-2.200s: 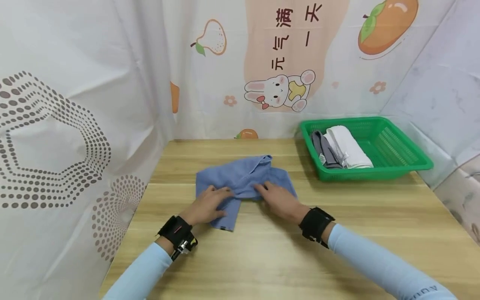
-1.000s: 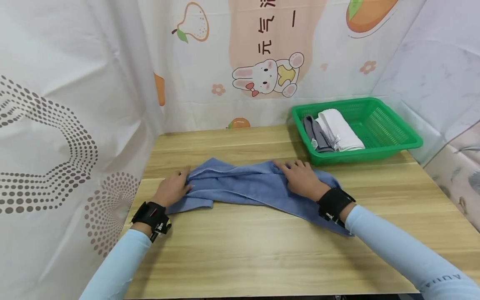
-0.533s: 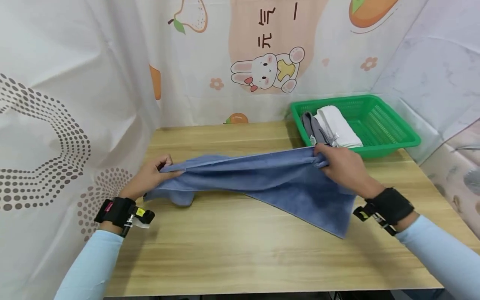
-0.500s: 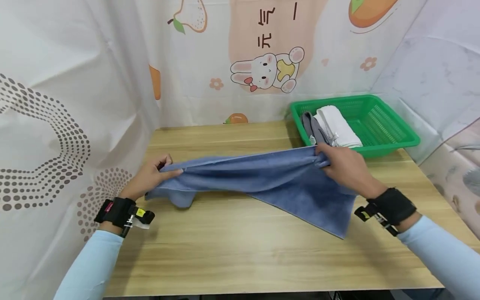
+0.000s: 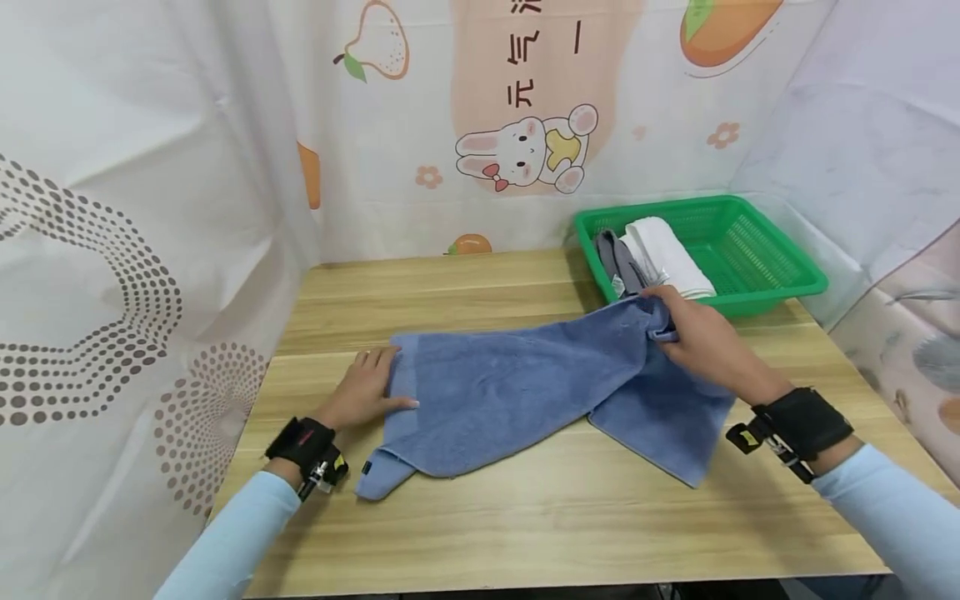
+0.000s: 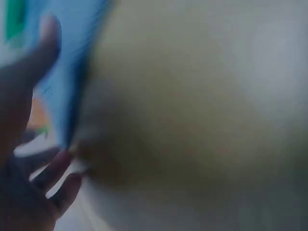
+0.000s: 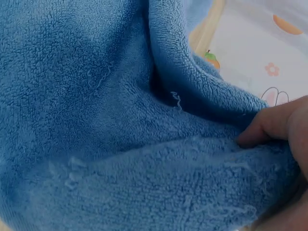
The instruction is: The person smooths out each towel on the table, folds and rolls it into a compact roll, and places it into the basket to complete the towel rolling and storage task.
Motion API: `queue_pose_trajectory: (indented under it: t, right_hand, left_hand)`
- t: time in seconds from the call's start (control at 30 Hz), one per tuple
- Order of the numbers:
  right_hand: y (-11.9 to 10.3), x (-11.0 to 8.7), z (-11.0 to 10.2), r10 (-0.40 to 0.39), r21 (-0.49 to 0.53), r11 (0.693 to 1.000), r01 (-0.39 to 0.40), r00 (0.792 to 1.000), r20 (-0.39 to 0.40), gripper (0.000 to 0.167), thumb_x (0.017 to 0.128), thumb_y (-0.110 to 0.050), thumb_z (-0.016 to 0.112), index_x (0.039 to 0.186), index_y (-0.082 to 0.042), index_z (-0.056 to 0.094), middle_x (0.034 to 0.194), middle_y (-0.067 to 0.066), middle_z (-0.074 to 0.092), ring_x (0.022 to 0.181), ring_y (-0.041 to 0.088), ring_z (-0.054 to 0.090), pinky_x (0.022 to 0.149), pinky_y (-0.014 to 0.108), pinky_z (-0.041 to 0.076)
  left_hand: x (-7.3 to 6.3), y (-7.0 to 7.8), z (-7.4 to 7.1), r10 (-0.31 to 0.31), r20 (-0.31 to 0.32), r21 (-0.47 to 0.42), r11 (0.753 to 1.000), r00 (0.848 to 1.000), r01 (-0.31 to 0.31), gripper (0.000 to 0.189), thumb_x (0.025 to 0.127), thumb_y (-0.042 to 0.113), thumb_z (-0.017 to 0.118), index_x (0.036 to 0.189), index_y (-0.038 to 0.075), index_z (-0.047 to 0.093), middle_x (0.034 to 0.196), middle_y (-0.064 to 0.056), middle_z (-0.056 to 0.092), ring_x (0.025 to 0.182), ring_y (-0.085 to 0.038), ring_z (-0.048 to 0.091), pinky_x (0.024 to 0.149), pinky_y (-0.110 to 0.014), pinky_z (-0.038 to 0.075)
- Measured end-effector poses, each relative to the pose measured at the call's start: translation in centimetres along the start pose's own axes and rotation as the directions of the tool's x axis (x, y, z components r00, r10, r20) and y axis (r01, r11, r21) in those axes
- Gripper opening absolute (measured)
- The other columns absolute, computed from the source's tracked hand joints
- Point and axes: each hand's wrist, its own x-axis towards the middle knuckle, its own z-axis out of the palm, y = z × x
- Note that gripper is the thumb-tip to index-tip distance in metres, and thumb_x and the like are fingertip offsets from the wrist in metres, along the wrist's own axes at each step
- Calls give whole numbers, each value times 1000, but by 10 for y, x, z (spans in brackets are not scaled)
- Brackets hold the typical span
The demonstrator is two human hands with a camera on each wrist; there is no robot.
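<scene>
A blue terry towel (image 5: 510,383) stretches across the wooden table in the head view, partly doubled over, with a small dark tag by its lower left corner. My left hand (image 5: 360,390) is at the towel's left edge, thumb apart from the fingers. Blurred in the left wrist view, the fingers (image 6: 55,173) are spread around the towel's edge (image 6: 72,57). My right hand (image 5: 705,343) pinches the bunched upper right part of the towel. Close up in the right wrist view, the thumb presses into folds of looped pile (image 7: 120,106).
Behind the right hand stands a green plastic basket (image 5: 780,250) holding a rolled white towel (image 5: 671,258) and a folded grey cloth (image 5: 619,262). Patterned curtains (image 5: 405,208) hang behind and beside the wooden table (image 5: 465,533).
The bunched towel has been spread wider, lifted and pulled taut between both hands, then lowered on the left. My left hand has loosened its grip; the right hand keeps hold.
</scene>
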Motion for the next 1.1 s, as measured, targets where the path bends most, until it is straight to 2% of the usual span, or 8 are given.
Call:
queue_pose_trajectory:
  t: [0.17, 0.27, 0.37, 0.43, 0.57, 0.8, 0.93, 1.1]
  right_hand:
    - [4, 2, -2, -11, 9, 1000, 11, 999, -40, 91, 77, 6, 75, 155, -9, 31, 63, 4, 49, 53, 18, 44, 53, 39, 38]
    - [7, 2, -5, -2, 4, 1000, 2, 999, -45, 90, 75, 7, 74, 154, -6, 33, 65, 5, 49, 54, 20, 43, 54, 40, 37]
    - [6, 4, -9, -3, -4, 1000, 3, 999, -46, 81, 76, 8, 75, 149, -2, 42, 85, 19, 64, 65, 30, 58, 59, 47, 45]
    - [4, 5, -12, -19, -4, 1000, 19, 998, -54, 70, 77, 9, 75, 143, -1, 52, 104, 24, 69, 81, 38, 65, 68, 53, 49]
    - [-2, 10, -16, -80, 5, 997, 80, 993, -92, 53, 78, 15, 73, 128, -2, 66, 120, 20, 69, 105, 42, 65, 80, 56, 50]
    - [-8, 23, -16, -48, -10, 999, 47, 976, -210, 34, 85, 17, 64, 110, -3, 75, 106, 16, 72, 99, 37, 67, 79, 51, 48]
    - [-11, 23, -29, -22, -27, 1000, 12, 913, -406, 35, 87, 18, 56, 108, -2, 76, 102, 18, 73, 87, 31, 66, 73, 37, 42]
    - [-17, 19, -55, -38, -32, 999, 24, 825, -564, 37, 91, 13, 49, 112, 1, 76, 101, 20, 73, 71, 9, 42, 66, 26, 24]
  left_hand:
    - [11, 2, 2, -100, 8, -43, 994, 995, 100, 104, 85, 39, 85, 160, 0, 24, 148, -35, 41, 132, -49, 47, 103, -60, 43]
    - [14, -3, -10, -19, 38, -13, 1000, 999, 19, 66, 89, 26, 83, 140, -2, 52, 129, -26, 62, 116, -41, 62, 95, -55, 50]
    - [5, -16, -25, 55, -51, 144, 988, 997, -47, 36, 90, 14, 81, 119, 0, 66, 108, -17, 70, 97, -35, 67, 81, -52, 53]
    - [-6, -27, -37, 41, -163, 257, 966, 986, 2, 29, 89, 7, 79, 114, 1, 67, 102, -16, 68, 90, -35, 66, 72, -52, 53]
    - [-22, -40, -62, -74, -346, 292, 939, 935, 182, 24, 87, -8, 70, 108, 1, 63, 99, -21, 59, 81, -37, 60, 61, -52, 48]
    - [-34, -43, -93, -106, -517, 242, 934, 849, 264, 23, 82, -11, 60, 103, -1, 57, 85, -27, 63, 66, -42, 59, 51, -50, 41]
    - [-44, -42, -121, -155, -620, 183, 925, 769, 334, 28, 81, -7, 51, 107, -2, 61, 73, -25, 58, 54, -36, 47, 46, -42, 29]
    - [-47, -27, -151, -122, -710, 128, 946, 694, 298, 21, 78, -3, 42, 61, 4, 51, 60, -12, 38, 57, -28, 29, 62, -39, 27]
